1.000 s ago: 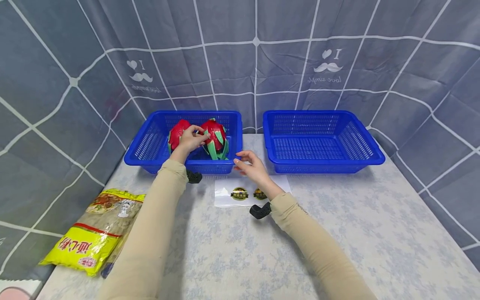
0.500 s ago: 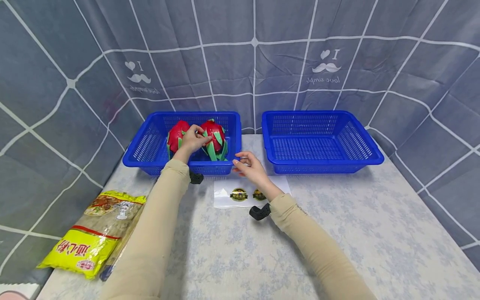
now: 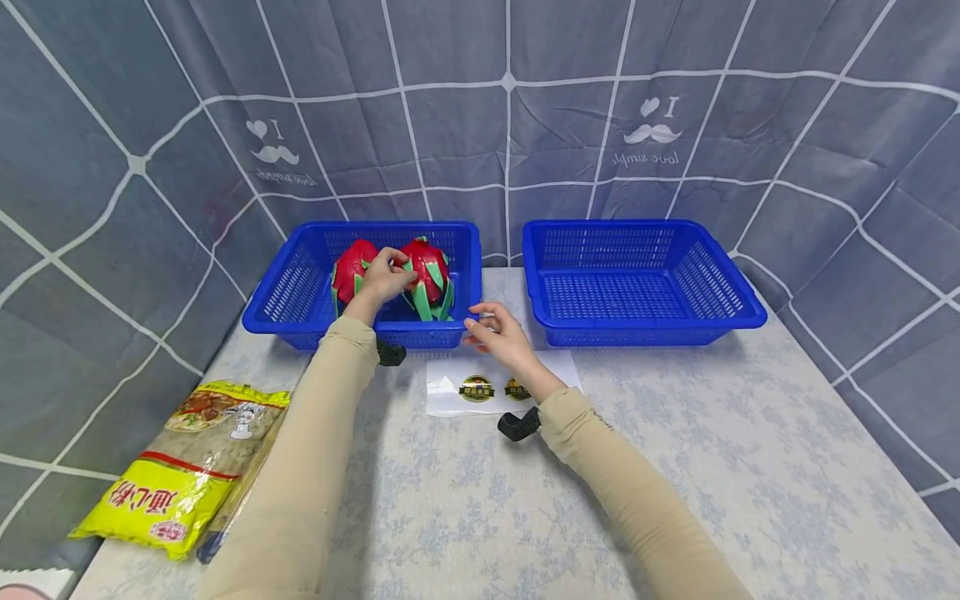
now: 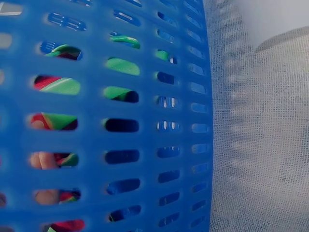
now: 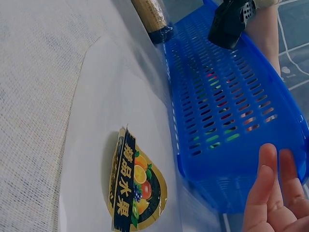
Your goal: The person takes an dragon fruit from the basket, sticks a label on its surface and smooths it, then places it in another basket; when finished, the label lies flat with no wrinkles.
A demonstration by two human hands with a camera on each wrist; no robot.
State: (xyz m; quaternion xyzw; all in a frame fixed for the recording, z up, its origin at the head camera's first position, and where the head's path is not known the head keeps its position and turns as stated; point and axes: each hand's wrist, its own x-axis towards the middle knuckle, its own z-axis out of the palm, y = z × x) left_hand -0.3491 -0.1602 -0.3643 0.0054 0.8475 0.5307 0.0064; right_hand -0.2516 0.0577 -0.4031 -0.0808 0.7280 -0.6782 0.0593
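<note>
Two red dragon fruits with green leaf scales, the left one (image 3: 349,275) and the right one (image 3: 429,287), sit in the left blue plastic basket (image 3: 262,323). My left hand (image 3: 384,277) reaches over that basket's front rim, its thumb and bent fingers at the right dragon fruit's near left side. Through the slots in the left wrist view, fingertips (image 4: 44,160) show beside red and green. My right hand (image 3: 504,335) is at the basket's front right corner, thumb and fingers apart, fingertips (image 5: 268,154) right by the blue wall.
A second blue basket (image 3: 622,325) stands to the right with nothing inside. A clear sheet with round gold-and-black fruit stickers (image 3: 477,389) lies in front, partly under my right arm. A yellow food bag (image 3: 180,467) lies at the left. A grey tiled-pattern curtain (image 3: 570,125) closes off the back.
The left thumb shifts slightly on the right dragon fruit. The right hand stays at the basket corner, and the baskets and fruits keep their places.
</note>
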